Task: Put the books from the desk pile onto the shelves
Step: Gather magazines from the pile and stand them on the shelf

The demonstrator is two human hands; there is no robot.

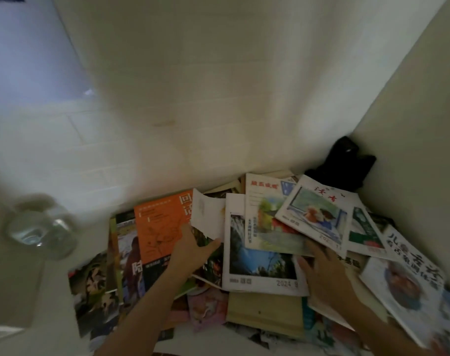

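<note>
A white table (18,291) carries a sprawling pile of books and magazines (244,253), a clear glass jar (42,226), and a black object (343,163) in the corner.

Glass jar (41,226) left of book pile (244,253) — both on desk (18,291).

Glass jar (40,227) left, black object (343,163) back-right corner

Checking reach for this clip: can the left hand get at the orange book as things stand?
Probably yes. The left hand already lies against the orange book, whose cover sits mostly bare atop the pile; only a white sheet overlaps one corner.
</note>
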